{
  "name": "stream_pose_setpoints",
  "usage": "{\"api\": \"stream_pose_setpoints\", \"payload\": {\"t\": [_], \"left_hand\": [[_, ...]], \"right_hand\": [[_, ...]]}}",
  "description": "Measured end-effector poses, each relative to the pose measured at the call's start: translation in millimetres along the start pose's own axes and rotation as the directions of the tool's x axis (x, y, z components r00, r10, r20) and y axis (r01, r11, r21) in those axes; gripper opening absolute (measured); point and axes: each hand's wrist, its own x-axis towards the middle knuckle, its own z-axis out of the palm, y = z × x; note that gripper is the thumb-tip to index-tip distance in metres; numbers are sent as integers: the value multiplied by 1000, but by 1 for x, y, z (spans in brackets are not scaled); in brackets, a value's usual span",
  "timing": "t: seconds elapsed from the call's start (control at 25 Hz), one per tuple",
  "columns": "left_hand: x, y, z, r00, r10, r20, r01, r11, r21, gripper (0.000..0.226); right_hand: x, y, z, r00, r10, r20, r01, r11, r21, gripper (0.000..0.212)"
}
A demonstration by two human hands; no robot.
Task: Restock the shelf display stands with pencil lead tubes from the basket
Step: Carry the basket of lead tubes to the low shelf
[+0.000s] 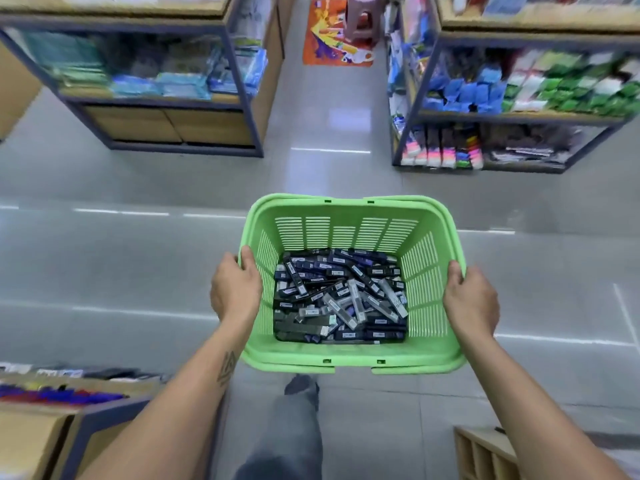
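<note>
Pencil lead tubes, dozens, fill one basket gripped by left hand and right hand.

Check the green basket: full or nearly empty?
Neither: the basket holds a loose heap of lead tubes covering its floor, well below the rim. Left hand and right hand grip its sides.

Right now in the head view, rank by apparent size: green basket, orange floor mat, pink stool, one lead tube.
1. green basket
2. orange floor mat
3. pink stool
4. lead tube
The mat and stool are far off and the stool is cropped, so true sizes stay unsure.
</note>
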Motion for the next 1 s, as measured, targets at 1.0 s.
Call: {"api": "stream_pose_setpoints", "payload": {"t": [1.0], "left_hand": [[638,573,183,996,91,-7,-91,996,-19,46]], "right_hand": [[648,-548,105,999,42,-25,-40,997,69,43]]}}
